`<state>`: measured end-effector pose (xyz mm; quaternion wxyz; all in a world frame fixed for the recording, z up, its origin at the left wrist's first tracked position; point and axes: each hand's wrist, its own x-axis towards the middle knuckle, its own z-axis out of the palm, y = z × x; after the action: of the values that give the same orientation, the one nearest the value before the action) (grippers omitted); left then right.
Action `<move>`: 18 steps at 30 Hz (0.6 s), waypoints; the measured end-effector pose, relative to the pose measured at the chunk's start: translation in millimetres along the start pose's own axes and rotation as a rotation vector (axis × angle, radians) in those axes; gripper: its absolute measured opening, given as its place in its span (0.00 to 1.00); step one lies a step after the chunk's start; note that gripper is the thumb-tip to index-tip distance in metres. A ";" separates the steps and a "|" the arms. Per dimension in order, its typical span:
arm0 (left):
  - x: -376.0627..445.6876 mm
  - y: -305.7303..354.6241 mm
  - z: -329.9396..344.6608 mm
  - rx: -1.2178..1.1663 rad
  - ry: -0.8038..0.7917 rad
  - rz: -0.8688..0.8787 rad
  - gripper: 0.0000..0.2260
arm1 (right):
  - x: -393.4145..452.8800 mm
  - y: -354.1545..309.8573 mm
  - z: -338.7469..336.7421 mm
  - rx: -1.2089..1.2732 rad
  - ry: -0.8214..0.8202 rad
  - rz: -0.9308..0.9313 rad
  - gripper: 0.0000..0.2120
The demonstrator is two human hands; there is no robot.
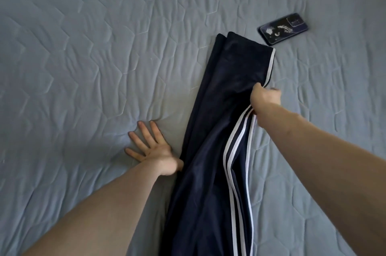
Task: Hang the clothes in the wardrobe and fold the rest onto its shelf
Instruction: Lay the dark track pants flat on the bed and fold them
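Note:
Dark navy track pants (217,130) with white side stripes lie lengthwise on the bed, legs stacked, running from the bottom edge up to the middle. My right hand (264,98) grips the striped right edge of the pants about halfway along, lifting it slightly. My left hand (151,148) lies spread flat, fingers straight, on the bedspread just left of the pants, its thumb side touching the fabric's left edge.
A pale blue quilted bedspread (83,47) fills the whole view. A dark phone (284,28) lies face down on it, just beyond and to the right of the pants' far end.

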<state>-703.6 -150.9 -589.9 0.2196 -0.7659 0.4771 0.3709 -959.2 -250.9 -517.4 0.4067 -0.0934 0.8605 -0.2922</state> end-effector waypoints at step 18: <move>-16.0 -3.8 -3.0 0.074 0.085 0.073 0.68 | -122.1 254.5 -51.2 -0.325 -0.208 -0.198 0.20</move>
<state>-703.4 -142.2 -575.6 0.2138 -0.7544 0.5270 0.3279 -898.6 26.2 -560.4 0.4422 -0.2716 0.8363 -0.1768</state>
